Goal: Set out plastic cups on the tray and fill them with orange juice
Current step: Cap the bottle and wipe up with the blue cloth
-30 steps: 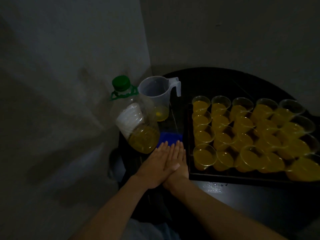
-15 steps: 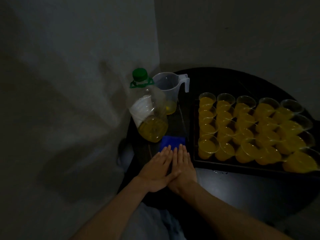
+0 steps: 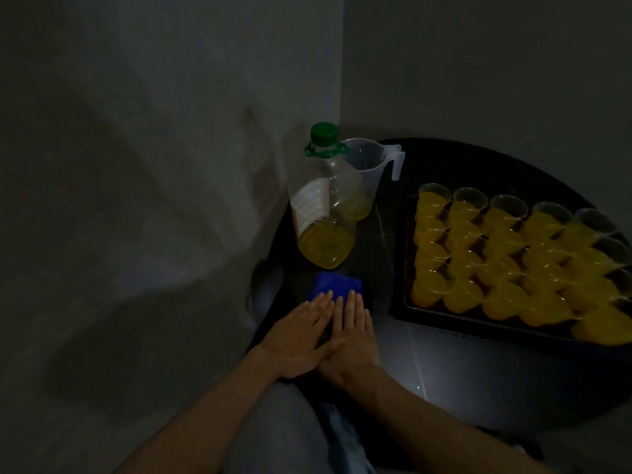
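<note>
cups (image 3: 506, 265) right of right hand (image 3: 354, 336): clear, juice (image 3: 533, 292) bright orange-yellow. tray (image 3: 441, 319) black. bottle (image 3: 325, 213) past left hand (image 3: 301, 336): green cap (image 3: 324, 133), white label (image 3: 311, 203), paler yellow inside. cloth (image 3: 337, 282) at fingertips (image 3: 352, 294): plain blue. table (image 3: 478, 381) glossy black.

juice-filled cups (image 3: 461, 297): 5 across far row, total lost to blur | tray (image 3: 455, 322): 1 | green-capped bottle (image 3: 325, 213): 1 | jug (image 3: 372, 165): 1 | blue pad (image 3: 338, 283): 1 | hands: 2, left hand (image 3: 301, 335), right hand (image 3: 354, 338)

Hands (image 3: 328, 333) flat beside tray (image 3: 444, 318); cups (image 3: 513, 258) filled.
</note>
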Motion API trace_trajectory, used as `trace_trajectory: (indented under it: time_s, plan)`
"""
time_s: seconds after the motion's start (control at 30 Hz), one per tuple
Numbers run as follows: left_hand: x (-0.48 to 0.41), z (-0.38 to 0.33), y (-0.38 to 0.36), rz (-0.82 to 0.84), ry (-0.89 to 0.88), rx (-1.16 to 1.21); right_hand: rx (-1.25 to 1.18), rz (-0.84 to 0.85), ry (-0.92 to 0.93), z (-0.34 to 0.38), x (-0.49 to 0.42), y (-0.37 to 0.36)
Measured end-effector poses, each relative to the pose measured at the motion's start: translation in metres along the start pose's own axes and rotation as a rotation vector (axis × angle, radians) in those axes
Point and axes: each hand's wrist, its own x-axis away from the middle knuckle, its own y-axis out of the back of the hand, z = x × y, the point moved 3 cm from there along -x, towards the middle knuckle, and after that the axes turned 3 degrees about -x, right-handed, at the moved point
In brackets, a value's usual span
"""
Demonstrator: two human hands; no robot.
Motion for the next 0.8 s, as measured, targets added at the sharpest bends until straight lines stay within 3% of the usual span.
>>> trace_trajectory:
  time_s: [0.43,0.8]
  plan:
    - [-0.001,0.049,-0.003,0.028,0.095,0.103,0.021,0.02,0.074,0.032,-0.033,0.007]
    - [0.0,0.031,0.002,0.104,0.106,0.207,-0.015,-0.001,0.106,0.021,-0.019,0.003]
